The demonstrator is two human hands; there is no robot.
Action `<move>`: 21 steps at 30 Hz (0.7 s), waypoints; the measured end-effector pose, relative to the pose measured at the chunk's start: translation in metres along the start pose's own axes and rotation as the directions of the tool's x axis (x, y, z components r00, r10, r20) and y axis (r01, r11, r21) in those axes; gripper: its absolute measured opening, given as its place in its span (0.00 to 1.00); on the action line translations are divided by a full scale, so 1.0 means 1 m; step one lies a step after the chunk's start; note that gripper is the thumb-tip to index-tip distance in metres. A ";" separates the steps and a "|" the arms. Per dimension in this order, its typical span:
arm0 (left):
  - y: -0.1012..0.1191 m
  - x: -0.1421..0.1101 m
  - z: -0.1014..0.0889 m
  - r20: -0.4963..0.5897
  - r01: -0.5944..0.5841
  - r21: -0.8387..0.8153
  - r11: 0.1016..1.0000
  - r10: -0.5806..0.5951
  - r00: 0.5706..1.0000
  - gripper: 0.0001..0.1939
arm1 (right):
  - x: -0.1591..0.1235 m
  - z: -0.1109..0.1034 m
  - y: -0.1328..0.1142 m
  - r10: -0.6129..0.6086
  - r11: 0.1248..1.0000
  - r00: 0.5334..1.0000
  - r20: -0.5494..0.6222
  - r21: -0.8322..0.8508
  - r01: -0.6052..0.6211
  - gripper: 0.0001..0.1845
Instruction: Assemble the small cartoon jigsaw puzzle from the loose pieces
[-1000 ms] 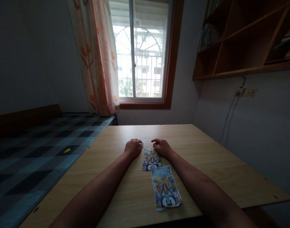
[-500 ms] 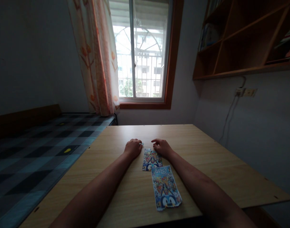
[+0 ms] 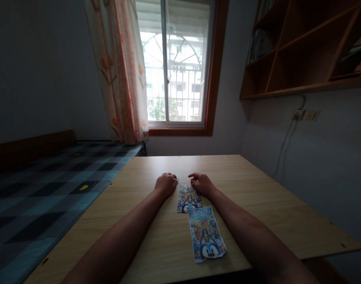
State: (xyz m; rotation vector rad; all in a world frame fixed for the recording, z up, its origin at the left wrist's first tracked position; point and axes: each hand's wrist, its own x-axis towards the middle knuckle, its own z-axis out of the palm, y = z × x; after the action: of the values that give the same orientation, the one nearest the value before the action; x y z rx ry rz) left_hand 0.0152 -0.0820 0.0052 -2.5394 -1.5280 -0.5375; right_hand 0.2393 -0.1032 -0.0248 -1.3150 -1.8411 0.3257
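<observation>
Both of my forearms stretch across a light wooden table. My left hand is curled in a loose fist, pinching a tiny pale piece at its fingertips. My right hand rests beside it with fingers bent and the forefinger stretched toward the left. Between the two hands lies a small colourful cartoon picture, which looks like a partly built puzzle. Nearer to me lies a torn, colourful cartoon packet with a blue character on it.
A bed with a blue and black checked cover stands to the left of the table. Behind the table are a window with a patterned curtain, wooden wall shelves and a wall socket with a cable.
</observation>
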 end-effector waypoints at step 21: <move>0.000 0.000 0.002 -0.077 -0.044 -0.009 0.999 0.043 0.996 0.12 | -0.001 0.000 0.000 0.011 1.000 1.000 0.002 0.000 -0.011 0.17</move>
State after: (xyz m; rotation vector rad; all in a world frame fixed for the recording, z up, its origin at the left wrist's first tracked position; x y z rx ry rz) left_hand 0.0154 -0.0811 0.0036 -2.5230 -1.4442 -0.6312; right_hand 0.2392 -0.1037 -0.0254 -1.3252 -1.8360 0.3331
